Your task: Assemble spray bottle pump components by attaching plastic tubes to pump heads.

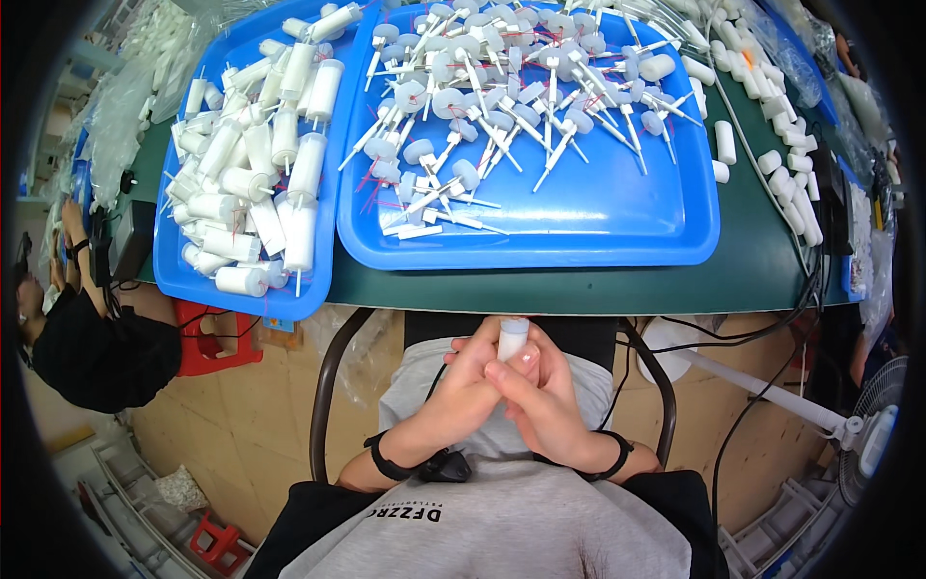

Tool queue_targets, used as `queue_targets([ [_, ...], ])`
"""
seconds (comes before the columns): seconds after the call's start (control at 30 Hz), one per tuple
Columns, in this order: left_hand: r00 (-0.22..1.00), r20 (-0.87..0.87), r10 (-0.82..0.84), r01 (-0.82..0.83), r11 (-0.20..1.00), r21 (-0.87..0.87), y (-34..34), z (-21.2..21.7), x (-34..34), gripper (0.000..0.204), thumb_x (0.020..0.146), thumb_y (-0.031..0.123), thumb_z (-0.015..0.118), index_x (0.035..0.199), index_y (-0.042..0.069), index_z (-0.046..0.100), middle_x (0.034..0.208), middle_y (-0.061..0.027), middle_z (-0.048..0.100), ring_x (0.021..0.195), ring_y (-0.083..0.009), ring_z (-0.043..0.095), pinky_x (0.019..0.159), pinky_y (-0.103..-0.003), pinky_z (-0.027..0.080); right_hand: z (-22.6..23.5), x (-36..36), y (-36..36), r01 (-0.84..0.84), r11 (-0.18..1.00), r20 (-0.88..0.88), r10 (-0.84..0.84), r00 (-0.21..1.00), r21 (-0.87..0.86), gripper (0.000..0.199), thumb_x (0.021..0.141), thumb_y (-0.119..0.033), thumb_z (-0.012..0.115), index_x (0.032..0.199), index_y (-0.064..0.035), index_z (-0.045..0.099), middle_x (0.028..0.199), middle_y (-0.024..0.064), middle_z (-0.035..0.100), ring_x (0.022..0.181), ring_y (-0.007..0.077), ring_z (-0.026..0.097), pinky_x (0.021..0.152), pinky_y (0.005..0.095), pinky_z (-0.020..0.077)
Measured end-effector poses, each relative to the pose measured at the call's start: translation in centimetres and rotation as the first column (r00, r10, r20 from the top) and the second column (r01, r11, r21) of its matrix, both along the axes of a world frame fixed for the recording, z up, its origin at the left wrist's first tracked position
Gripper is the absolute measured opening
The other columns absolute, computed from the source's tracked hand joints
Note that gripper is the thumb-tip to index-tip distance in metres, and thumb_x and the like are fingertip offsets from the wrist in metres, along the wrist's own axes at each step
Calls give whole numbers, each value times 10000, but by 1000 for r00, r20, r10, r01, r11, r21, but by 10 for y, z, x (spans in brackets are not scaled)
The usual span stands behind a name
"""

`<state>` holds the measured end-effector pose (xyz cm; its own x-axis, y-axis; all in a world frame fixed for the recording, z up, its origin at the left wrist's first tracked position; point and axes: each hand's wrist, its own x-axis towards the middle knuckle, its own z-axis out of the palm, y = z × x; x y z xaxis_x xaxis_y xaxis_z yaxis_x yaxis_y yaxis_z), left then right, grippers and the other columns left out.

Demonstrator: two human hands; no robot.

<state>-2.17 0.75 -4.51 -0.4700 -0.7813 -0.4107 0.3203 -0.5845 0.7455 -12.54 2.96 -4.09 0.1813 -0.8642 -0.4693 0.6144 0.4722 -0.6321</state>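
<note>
In front of my lap, just off the table's near edge, my left hand and my right hand are closed together around a small white cylinder. It stands upright between my fingers, with a pale translucent end facing up. My thumbs cross over its lower part, so that end is hidden. Beyond my hands is a large blue tray of thin white stems with translucent round discs and fine red threads. Left of it, a narrower blue tray holds a pile of white cylinders with translucent ends.
Both trays rest on a dark green table. More white cylinders lie at its right, near a cable. A person in black works at the far left beside a red stool. A standing fan is at the right.
</note>
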Motion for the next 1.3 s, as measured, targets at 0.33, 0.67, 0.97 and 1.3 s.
queue_targets([
  [0.33, 982, 42, 183, -187, 968, 169, 5, 5, -24, 133, 935, 175, 493, 894, 79, 410, 712, 23, 446, 578, -35, 406, 465, -201, 318, -2, -7, -20, 10, 996, -90, -2, 996, 87, 236, 805, -76, 625, 994, 33, 535, 944, 100, 634, 773, 103, 596, 648, 223, 483],
  [0.67, 998, -60, 16, -13, 999, 47, 3, -8, -1, 263, 965, 264, 404, 1104, 42, 434, 860, -5, 506, 769, -66, 474, 674, -221, 392, -2, -12, -20, -130, 988, -33, 133, 991, 78, 306, 775, -97, 675, 1026, 10, 535, 958, 81, 607, 818, 102, 575, 717, 242, 477],
  [0.97, 988, -154, 30, -34, 999, -24, 6, -6, 2, 278, 978, 197, 373, 1209, 45, 346, 836, -14, 449, 736, -70, 425, 652, -195, 373, -4, -6, -7, -163, 982, -115, 153, 982, -91, 425, 832, -38, 585, 1209, 23, 397, 1101, 155, 543, 1040, 255, 561, 880, 348, 454],
  [1.3, 974, 23, 227, -226, 974, -18, 9, 11, -26, 163, 963, 221, 425, 972, 60, 447, 800, 31, 447, 710, -46, 394, 637, -197, 341, -2, -11, -17, -112, 984, -308, 64, 949, -140, 270, 822, -1, 530, 1075, 72, 471, 864, 187, 620, 793, 244, 637, 716, 331, 521],
])
